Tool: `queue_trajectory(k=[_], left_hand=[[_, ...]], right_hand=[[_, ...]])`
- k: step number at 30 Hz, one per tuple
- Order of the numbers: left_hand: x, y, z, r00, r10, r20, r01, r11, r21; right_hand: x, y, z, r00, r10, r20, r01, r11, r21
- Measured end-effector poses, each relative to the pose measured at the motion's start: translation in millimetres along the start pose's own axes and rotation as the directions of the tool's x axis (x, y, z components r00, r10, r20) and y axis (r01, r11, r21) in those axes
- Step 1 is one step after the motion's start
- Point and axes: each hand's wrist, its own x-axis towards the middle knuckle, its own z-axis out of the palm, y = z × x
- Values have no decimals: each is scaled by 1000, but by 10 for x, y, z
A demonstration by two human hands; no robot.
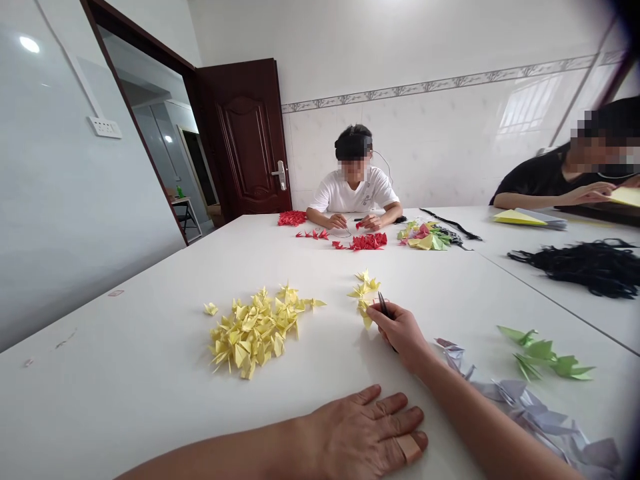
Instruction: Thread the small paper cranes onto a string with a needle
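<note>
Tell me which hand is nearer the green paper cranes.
The right hand is nearer, to the left of the green cranes. The left hand lies flat on the table, farther off, down and left of them.

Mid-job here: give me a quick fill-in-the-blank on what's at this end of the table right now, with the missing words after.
The hand holding the dark tweezers is the person's ____ one.
The other hand lies flat on the white table, with a tan adhesive strip around one ____.
The big pile of paper cranes is ____.
The paper cranes beyond the lavender ones are ____.

Missing words: right; finger; yellow; green.
</note>
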Motion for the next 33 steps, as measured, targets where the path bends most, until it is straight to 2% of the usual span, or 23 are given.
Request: queue_trajectory(k=[7, 14, 17, 23, 28, 31, 33], left_hand=[[-345, 148, -157, 993, -96, 70, 108, 976, -190], [-824, 269, -391, 957, -243, 159, 274, 938, -214], [-1100, 259, -348, 953, -278, 115, 297, 933, -202], [-1757, 166, -84, 915, -400, 43, 402, 910, -99], [-2289, 121, -37, 885, -466, -8, 466, 885, -17], [-2608, 35, -47, 833, -552, -21, 552, 833, 13], [-2823, -66, -50, 767, -640, -41, 641, 767, 20]], right_hand=[[4, 19, -18, 1000, 4, 0, -4, 1000, -23], [-17, 5, -16, 1000, 9, -4, -10, 999, -36], [-21, 10, -21, 1000, 14, 6, -14, 999, -39], [-13, 47, -43, 998, 67, 7, -66, 995, -71], [2, 85, -53, 997, 80, -14, -81, 992, -92], [21, 122, -64, 996, 93, -13, -94, 989, -116], [31, 146, -78, 995, 96, -18, -98, 986, -137]])
